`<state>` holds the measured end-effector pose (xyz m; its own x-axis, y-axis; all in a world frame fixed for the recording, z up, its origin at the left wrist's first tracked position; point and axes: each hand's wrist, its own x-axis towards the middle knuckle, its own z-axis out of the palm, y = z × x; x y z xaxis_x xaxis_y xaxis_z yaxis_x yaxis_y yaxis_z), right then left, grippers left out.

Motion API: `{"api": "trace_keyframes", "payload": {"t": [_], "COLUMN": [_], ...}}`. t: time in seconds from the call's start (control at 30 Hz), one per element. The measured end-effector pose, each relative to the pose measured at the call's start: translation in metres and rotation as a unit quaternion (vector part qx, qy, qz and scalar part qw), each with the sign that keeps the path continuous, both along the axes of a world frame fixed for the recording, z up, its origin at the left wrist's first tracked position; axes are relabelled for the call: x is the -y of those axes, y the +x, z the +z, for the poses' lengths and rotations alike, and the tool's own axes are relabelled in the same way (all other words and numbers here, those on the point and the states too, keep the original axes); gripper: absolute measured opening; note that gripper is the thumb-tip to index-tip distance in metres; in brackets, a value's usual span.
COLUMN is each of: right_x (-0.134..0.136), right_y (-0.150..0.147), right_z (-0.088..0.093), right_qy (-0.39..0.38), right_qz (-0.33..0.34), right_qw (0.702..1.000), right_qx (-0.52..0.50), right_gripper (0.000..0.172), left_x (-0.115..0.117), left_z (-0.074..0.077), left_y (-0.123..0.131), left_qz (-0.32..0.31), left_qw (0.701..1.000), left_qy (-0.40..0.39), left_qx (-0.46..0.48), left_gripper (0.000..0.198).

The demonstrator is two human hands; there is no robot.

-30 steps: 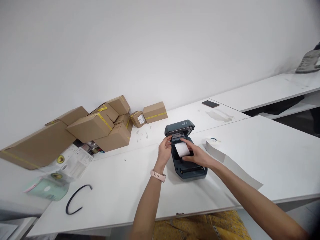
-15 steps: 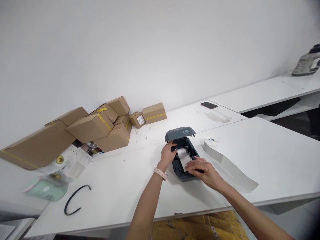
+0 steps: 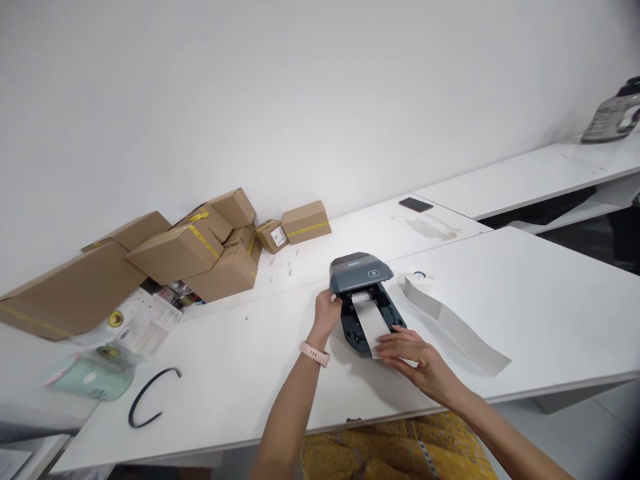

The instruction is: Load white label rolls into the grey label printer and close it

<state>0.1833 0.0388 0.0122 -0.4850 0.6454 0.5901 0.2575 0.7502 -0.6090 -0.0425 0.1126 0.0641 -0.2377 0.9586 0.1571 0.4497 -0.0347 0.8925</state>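
A dark grey-blue printer (image 3: 350,331) stands on the white table with its lid (image 3: 361,272) partly raised. A white paper strip (image 3: 371,323) runs from inside it over the front edge. My left hand (image 3: 327,312), with a pink watch band on the wrist, is at the printer's left side by the lid, fingers curled; what they hold is hidden. My right hand (image 3: 410,357) has its fingers pressed on the end of the paper strip at the front. Right of the printer a long loose strip (image 3: 457,331) lies beside a roll (image 3: 420,278).
Cardboard boxes (image 3: 175,255) are piled at the back left against the wall. Nearer are a mint-green package (image 3: 93,379) and a black curved band (image 3: 143,400). A phone (image 3: 416,204) lies at the back, and a large jug (image 3: 611,119) stands far right.
The lid has tilted down and forward. My left hand has moved from inside the printer to its left side. The paper strip reaches further out over the front, my right hand still on it.
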Motion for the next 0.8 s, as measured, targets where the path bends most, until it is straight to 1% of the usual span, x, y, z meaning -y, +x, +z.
{"api": "trace_keyframes", "payload": {"t": [0.07, 0.1, 0.17, 0.2, 0.23, 0.27, 0.33, 0.37, 0.4, 0.47, 0.53, 0.63, 0.8], "right_x": [0.0, 0.001, 0.001, 0.002, 0.002, 0.003, 0.004, 0.004, 0.006, 0.008, 0.012, 0.018, 0.024], "right_y": [-0.001, -0.002, -0.003, -0.004, -0.005, -0.005, -0.005, -0.005, -0.005, -0.004, -0.003, -0.004, -0.008], "right_z": [-0.001, -0.002, -0.003, -0.003, -0.003, -0.002, 0.0, 0.001, 0.002, 0.002, -0.001, -0.009, -0.021], "right_qy": [0.001, 0.001, 0.003, 0.005, 0.008, 0.011, 0.022, 0.029, 0.036, 0.055, 0.077, 0.115, 0.18], "right_qz": [-0.001, -0.002, -0.005, -0.005, -0.005, -0.006, -0.005, -0.006, -0.007, -0.017, -0.046, -0.095, -0.123], "right_qw": [1.0, 1.0, 1.0, 1.0, 1.0, 1.0, 0.999, 0.999, 0.999, 0.998, 0.995, 0.988, 0.976], "right_qx": [-0.007, -0.012, -0.02, -0.023, -0.024, -0.027, -0.031, -0.035, -0.036, -0.04, -0.042, -0.027, 0.013], "right_gripper": [0.019, 0.019, 0.018, 0.018, 0.018, 0.018, 0.018, 0.018, 0.019, 0.02, 0.022, 0.026, 0.033], "left_x": [0.011, 0.018, 0.031, 0.038, 0.044, 0.05, 0.058, 0.061, 0.064, 0.067, 0.07, 0.078, 0.096], "left_z": [0.001, 0.002, 0.006, 0.009, 0.013, 0.017, 0.027, 0.031, 0.034, 0.035, 0.031, 0.018, -0.004], "left_y": [0.0, 0.001, 0.005, 0.01, 0.015, 0.02, 0.031, 0.035, 0.039, 0.042, 0.041, 0.038, 0.034], "left_qz": [0.024, 0.047, 0.093, 0.103, 0.09, 0.064, 0.001, -0.019, -0.031, -0.034, -0.029, -0.04, -0.067], "left_qw": [0.999, 0.998, 0.991, 0.987, 0.986, 0.988, 0.992, 0.992, 0.993, 0.992, 0.992, 0.991, 0.992], "left_qy": [-0.002, 0.0, 0.021, 0.038, 0.06, 0.078, 0.095, 0.101, 0.107, 0.115, 0.119, 0.125, 0.102], "left_qx": [0.028, 0.05, 0.098, 0.119, 0.123, 0.117, 0.082, 0.066, 0.05, 0.027, 0.012, 0.002, 0.012], "left_gripper": [0.033, 0.039, 0.047, 0.052, 0.057, 0.062, 0.069, 0.07, 0.071, 0.069, 0.065, 0.063, 0.062]}}
